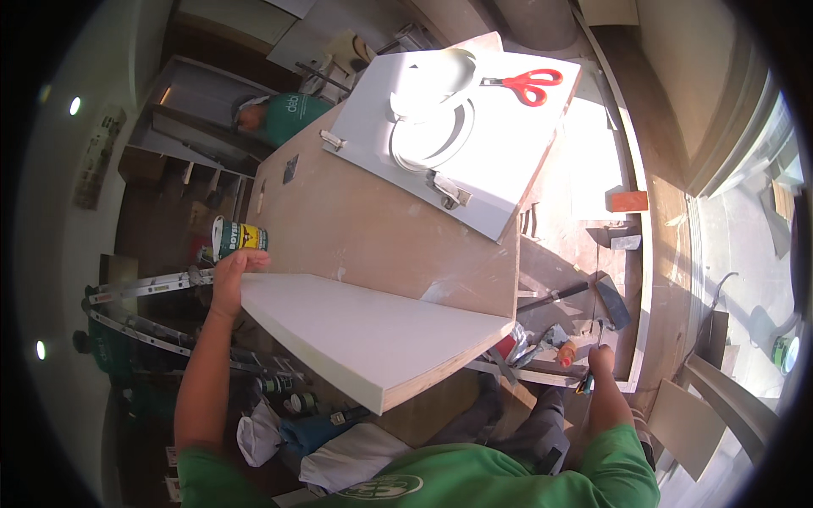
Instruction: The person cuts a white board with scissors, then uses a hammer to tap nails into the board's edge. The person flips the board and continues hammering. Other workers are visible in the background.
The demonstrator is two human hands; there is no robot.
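Observation:
A white panel with a raw wooden edge (381, 334) lies at the near side of the brown tabletop (373, 229). My left hand (230, 279) is at the panel's far left corner, fingers bent around it; the contact is partly hidden. Just beyond those fingers stands a green and yellow paint can (239, 237). Low on the right, my right hand (602, 362) is closed around a slim tool with a thin metal shaft (600, 332) and a teal and yellow handle end. Its exact kind is unclear. That hand is over the near rim of a framed tray-like surface (645, 288).
A white hinged door (483, 190) on the tabletop bears red-handled scissors (529, 86) and a roll of white edging (432, 140). A hammer (611, 302) and an orange-red bottle (566, 353) lie right. A ladder (152, 286) stands left; a co-worker in green (296, 117) is beyond.

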